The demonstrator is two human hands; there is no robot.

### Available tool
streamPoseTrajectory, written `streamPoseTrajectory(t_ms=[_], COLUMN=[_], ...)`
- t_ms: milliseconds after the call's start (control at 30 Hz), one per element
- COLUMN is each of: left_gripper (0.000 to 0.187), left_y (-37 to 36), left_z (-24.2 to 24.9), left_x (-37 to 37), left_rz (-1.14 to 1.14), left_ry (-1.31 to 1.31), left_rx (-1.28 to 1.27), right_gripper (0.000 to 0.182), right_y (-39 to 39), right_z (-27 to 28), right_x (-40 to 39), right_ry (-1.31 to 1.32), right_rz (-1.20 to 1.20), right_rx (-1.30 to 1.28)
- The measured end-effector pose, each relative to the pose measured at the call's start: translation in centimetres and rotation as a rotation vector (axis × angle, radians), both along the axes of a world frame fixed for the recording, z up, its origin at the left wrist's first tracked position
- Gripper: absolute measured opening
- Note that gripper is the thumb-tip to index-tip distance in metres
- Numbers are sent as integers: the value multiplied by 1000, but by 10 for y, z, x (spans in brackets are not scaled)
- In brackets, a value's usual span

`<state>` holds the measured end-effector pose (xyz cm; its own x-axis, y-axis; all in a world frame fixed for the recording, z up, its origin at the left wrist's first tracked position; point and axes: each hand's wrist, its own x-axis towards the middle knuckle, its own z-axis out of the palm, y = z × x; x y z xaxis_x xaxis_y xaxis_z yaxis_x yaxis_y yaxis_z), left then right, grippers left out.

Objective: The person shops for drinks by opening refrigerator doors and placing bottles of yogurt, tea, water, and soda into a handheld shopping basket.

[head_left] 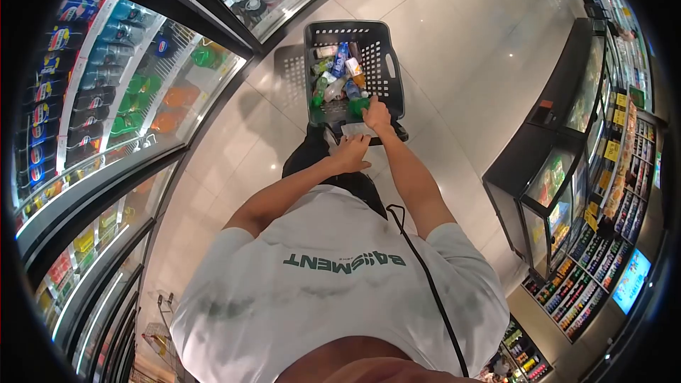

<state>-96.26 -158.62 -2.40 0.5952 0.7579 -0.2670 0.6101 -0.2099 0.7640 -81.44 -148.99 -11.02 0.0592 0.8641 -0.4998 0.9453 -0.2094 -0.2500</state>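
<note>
A dark grey shopping basket (394,96) with perforated walls is in front of me, holding several bottles and packs. Over its near right part, my right hand (376,115) is closed on the end of a green bottle (360,106), which lies low in the basket. My left hand (351,154) is at the near edge by a pale panel (357,128); its fingers are stretched out and apart, and it holds nothing I can see. Around the green bottle are a blue bottle (340,60), an orange drink bottle (356,71) and another green bottle (320,91).
Glass-door drink fridges (106,92) line the left side, with bottles on slanted shelves. A black display case (535,163) stands on the right, before shelves of small goods (628,191). Pale glossy floor tiles (461,64) run between them. A black cable (433,284) hangs over my shirt.
</note>
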Motion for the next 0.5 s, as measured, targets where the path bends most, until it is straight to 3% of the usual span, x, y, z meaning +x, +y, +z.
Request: streamPoseTrajectory(t_ms=[133, 233, 500], left_gripper=[42, 30, 31], left_y=[21, 29, 56], left_z=[-4, -41, -42], left_x=[19, 33, 59], left_rz=[64, 121, -18], left_ry=[58, -7, 249], left_rx=[-107, -164, -330], right_gripper=[32, 26, 13], right_y=[-4, -5, -23], right_z=[-6, 17, 60], right_x=[16, 31, 102], right_ry=[84, 138, 359], right_rz=[-49, -49, -92], right_rx=[35, 102, 371])
